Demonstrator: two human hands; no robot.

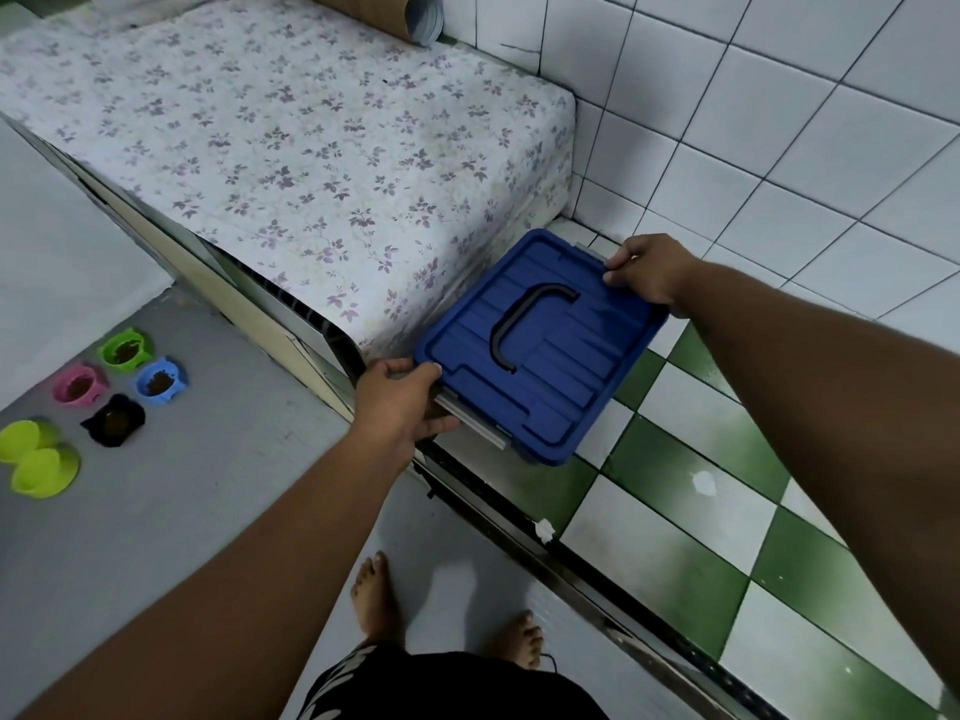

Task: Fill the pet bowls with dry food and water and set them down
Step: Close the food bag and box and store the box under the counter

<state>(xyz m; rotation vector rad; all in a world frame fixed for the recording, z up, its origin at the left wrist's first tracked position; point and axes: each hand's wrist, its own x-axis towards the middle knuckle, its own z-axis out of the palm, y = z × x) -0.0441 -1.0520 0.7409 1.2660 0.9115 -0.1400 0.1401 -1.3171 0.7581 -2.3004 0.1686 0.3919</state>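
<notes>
Both arms are out in front of me and I've got the blue storage box (561, 356) between my hands, right in the middle of the frame. My left hand (400, 402) is on its lower-left end, fingers curled over the lid edge and thumb down beside the grey latch (470, 418). My right hand (649, 272) grips the opposite end at the upper right, fingers hooked tight round that corner. The lid is on, and its black handle (497, 330) lies flat in the recess on top. The box sits over the green-and-white checkered tiles (701, 459), just beside the corner of the flower-patterned platform (285, 148); I can't tell whether it rests on the tiles or hangs in my grip. Over at the left edge, on the grey floor (208, 485), the bowls are clustered well apart from the box: the green bowl (143, 341) furthest up, the pink bowl (61, 392) and blue bowl (176, 379) below it, then the black bowl (135, 415), each with brown dry food (158, 383) inside. The lime double bowl (36, 457) lies lowest, at the far left; what it holds I can't make out. My bare feet (371, 595) show at the bottom centre.
</notes>
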